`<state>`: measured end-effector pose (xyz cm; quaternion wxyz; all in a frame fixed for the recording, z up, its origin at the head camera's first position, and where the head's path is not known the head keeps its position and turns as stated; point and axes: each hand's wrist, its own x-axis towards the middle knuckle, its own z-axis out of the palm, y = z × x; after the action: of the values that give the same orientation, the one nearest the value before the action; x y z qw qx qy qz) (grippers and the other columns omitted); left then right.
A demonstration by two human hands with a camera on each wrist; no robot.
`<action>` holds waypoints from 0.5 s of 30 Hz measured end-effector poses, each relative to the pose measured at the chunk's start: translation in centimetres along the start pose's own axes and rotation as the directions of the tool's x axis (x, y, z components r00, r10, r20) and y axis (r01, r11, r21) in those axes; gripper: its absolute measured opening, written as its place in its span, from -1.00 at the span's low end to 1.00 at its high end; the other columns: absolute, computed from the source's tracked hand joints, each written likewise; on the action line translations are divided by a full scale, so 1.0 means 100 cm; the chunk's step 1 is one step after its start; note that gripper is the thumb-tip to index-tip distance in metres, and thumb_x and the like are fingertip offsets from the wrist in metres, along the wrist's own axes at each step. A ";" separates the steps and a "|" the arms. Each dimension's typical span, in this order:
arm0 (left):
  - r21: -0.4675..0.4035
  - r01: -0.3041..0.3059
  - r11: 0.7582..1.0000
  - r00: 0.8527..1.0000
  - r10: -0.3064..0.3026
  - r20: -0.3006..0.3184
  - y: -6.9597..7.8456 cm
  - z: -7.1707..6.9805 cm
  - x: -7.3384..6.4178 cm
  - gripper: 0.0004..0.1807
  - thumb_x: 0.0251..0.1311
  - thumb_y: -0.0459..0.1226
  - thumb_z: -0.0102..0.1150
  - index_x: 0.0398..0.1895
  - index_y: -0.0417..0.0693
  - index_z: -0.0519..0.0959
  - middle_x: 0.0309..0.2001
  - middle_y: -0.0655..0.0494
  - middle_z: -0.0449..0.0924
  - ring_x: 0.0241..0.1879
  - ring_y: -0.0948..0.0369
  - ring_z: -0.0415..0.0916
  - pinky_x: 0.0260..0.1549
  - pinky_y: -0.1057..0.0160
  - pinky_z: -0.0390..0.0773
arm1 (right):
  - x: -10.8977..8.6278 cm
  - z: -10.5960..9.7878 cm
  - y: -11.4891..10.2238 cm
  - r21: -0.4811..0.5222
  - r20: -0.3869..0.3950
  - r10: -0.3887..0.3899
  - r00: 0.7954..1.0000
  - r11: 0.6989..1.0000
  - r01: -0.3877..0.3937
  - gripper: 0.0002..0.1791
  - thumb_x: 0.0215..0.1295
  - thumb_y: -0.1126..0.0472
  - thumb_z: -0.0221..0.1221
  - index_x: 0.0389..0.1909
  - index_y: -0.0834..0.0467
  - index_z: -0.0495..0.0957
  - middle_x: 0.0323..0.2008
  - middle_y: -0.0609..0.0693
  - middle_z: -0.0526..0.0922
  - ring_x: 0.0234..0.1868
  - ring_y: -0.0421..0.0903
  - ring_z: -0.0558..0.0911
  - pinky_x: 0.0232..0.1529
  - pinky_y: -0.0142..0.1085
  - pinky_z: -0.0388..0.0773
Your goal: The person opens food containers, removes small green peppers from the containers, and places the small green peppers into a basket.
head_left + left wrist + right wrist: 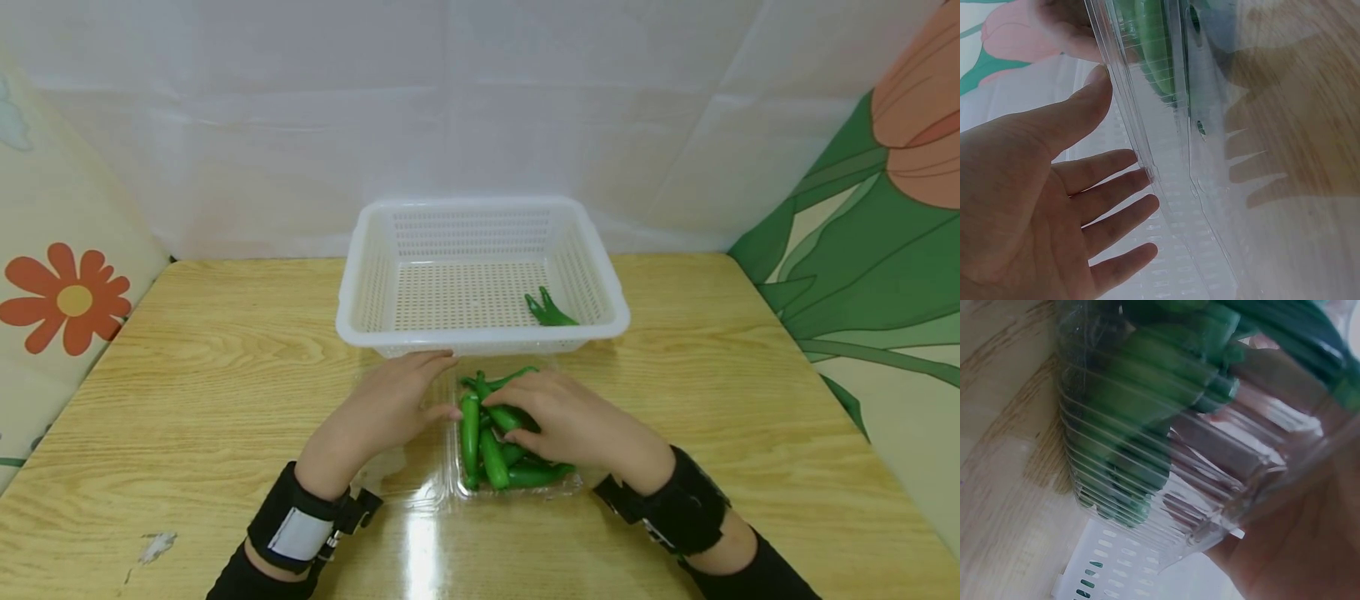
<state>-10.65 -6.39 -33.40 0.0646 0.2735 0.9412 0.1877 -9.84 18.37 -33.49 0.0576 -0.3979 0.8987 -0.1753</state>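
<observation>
Several green chili peppers lie in a clear plastic clamshell box, its open lid flat on the left. My right hand reaches over the box from the right, its finger and thumb curled about one green pepper; its palm is seen past the clear wall in the right wrist view. My left hand hovers above the lid, holding nothing, fingers spread and thumb pointing at the peppers. In the left wrist view, the fingertips overlap the box's clear edge.
A white plastic basket stands just behind the box, with a few green peppers in its right front corner. White sheeting hangs behind the wooden table. A pale worn patch marks the table at the front left.
</observation>
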 end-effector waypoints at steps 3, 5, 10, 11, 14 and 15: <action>-0.003 0.000 1.000 1.000 0.000 0.002 0.000 0.000 0.000 -0.20 0.21 0.09 0.29 0.43 -0.11 0.34 0.43 -0.01 0.30 0.39 -0.02 0.25 0.36 -0.03 0.27 | 0.000 0.000 0.000 -0.008 0.000 0.000 1.000 1.000 0.000 -0.52 0.16 0.22 0.42 0.13 0.14 0.61 0.07 0.02 0.65 0.10 -0.03 0.60 0.15 -0.08 0.54; -0.006 0.002 1.000 1.000 -0.002 0.004 0.000 0.000 0.000 -0.20 0.21 0.09 0.29 0.43 -0.10 0.34 0.43 -0.01 0.29 0.39 -0.02 0.25 0.37 -0.03 0.27 | -0.001 0.000 0.000 -0.010 -0.003 0.002 1.000 1.000 -0.002 -0.53 0.16 0.26 0.41 0.13 0.14 0.61 0.06 0.02 0.65 0.10 -0.04 0.60 0.15 -0.09 0.54; -0.016 0.004 1.000 1.000 -0.004 0.002 0.000 0.000 0.000 -0.20 0.20 0.09 0.29 0.43 -0.10 0.34 0.43 -0.01 0.30 0.39 -0.02 0.25 0.37 -0.03 0.26 | -0.002 -0.001 -0.001 -0.026 -0.020 -0.006 1.000 1.000 0.006 -0.56 0.18 0.37 0.36 0.11 0.14 0.62 0.05 -0.01 0.66 0.10 -0.05 0.60 0.15 -0.10 0.55; -0.017 0.005 1.000 1.000 -0.005 0.003 0.000 0.000 0.000 -0.20 0.20 0.09 0.29 0.43 -0.10 0.34 0.43 -0.01 0.29 0.39 -0.02 0.24 0.37 -0.03 0.26 | -0.002 -0.002 -0.001 -0.030 -0.022 -0.010 1.000 1.000 0.009 -0.56 0.18 0.38 0.35 0.11 0.14 0.62 0.04 -0.01 0.66 0.09 -0.05 0.60 0.15 -0.10 0.55; -0.016 0.004 1.000 1.000 -0.004 0.001 -0.001 0.000 0.000 -0.19 0.20 0.08 0.30 0.43 -0.11 0.34 0.43 -0.01 0.29 0.39 -0.02 0.25 0.37 -0.03 0.26 | -0.002 -0.002 -0.001 -0.033 -0.029 -0.018 0.999 0.999 0.017 -0.56 0.17 0.40 0.35 0.10 0.15 0.62 0.03 -0.01 0.66 0.07 -0.06 0.61 0.13 -0.11 0.56; -0.016 0.005 1.000 1.000 -0.005 0.002 -0.001 0.000 0.001 -0.19 0.20 0.09 0.30 0.43 -0.11 0.34 0.43 -0.01 0.29 0.39 -0.02 0.24 0.37 -0.04 0.26 | -0.002 -0.002 -0.001 -0.031 -0.031 -0.020 0.999 0.999 0.019 -0.56 0.17 0.41 0.35 0.10 0.15 0.62 0.03 -0.01 0.66 0.07 -0.07 0.61 0.12 -0.12 0.57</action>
<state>-10.73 -6.41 -33.42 0.0683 0.2708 0.9402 0.1950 -9.69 18.52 -33.25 0.0355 -0.4048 0.8981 -0.1684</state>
